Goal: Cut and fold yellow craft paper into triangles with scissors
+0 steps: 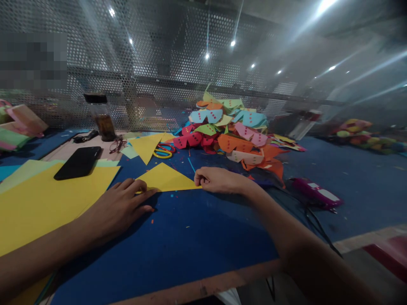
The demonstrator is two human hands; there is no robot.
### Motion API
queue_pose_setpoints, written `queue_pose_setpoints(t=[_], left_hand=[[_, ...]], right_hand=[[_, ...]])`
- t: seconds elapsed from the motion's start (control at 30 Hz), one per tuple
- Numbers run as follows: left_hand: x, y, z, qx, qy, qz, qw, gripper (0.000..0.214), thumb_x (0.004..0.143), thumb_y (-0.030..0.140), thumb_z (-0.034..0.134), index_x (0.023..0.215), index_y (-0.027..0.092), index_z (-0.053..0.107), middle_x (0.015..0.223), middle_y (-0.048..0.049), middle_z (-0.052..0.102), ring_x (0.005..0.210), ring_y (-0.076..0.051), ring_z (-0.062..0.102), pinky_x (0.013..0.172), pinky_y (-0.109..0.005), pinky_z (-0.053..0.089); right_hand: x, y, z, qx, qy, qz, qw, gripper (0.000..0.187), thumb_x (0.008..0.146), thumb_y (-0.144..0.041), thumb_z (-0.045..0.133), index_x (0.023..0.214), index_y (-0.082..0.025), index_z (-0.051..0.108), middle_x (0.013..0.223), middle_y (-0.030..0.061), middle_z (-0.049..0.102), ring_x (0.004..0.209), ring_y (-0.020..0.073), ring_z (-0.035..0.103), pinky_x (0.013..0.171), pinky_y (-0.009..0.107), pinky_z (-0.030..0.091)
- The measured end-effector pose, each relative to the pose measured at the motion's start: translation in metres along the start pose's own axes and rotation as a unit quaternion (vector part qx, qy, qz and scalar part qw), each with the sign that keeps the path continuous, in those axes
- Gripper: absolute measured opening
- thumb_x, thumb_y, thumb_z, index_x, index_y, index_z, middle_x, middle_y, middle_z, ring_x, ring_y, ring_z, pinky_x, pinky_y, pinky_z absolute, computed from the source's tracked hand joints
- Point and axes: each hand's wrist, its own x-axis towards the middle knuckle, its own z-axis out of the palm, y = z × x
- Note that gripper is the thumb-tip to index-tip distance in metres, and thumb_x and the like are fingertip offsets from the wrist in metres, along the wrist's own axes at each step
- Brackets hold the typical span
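Note:
A yellow sheet of paper (167, 178), folded into a wide triangle, lies on the blue table top with its long edge toward me. My left hand (124, 203) rests at its left corner, fingers spread and lying flat over the paper's edge. At the opposite corner my right hand (219, 180) is curled like a fist, its knuckles and fingertips closed against the paper. Just beyond the triangle lie another folded yellow paper (146, 146) and a pair of scissors with red and yellow handles (164, 150).
A heap of colourful cut paper shapes (229, 127) stands at the back. To the left are large yellow sheets (41, 203), a black phone (78, 162), a jar with a dark lid (103, 118) and glasses (117, 144). A purple device (314, 192) with a cable lies right.

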Motion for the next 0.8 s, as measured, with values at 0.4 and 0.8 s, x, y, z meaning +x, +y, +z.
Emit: queue_pose_setpoints(t=[0.4, 0.8], left_hand=[[0.000, 0.000, 0.000, 0.004, -0.005, -0.001, 1.000, 0.048, 0.103, 0.056, 0.036, 0.135, 0.031, 0.060, 0.113, -0.0080, 0.065, 0.098, -0.025, 0.058, 0.087, -0.042, 0.050], [0.000, 0.000, -0.001, 0.004, -0.007, 0.005, 1.000, 0.042, 0.104, 0.048, 0.042, 0.136, 0.029, 0.060, 0.112, -0.0082, 0.066, 0.098, -0.026, 0.059, 0.087, -0.043, 0.050]], right_hand=[[-0.003, -0.011, -0.002, -0.035, 0.076, 0.033, 0.996, 0.023, 0.083, -0.007, 0.050, 0.092, -0.019, 0.067, 0.101, 0.0068, 0.070, 0.086, 0.0180, 0.061, 0.067, 0.026, 0.037], [0.019, -0.043, 0.040, 0.055, 0.142, -0.189, 0.970, 0.010, 0.094, -0.018, 0.062, 0.098, -0.017, 0.072, 0.100, 0.0058, 0.066, 0.096, 0.0174, 0.060, 0.081, 0.027, 0.042]])
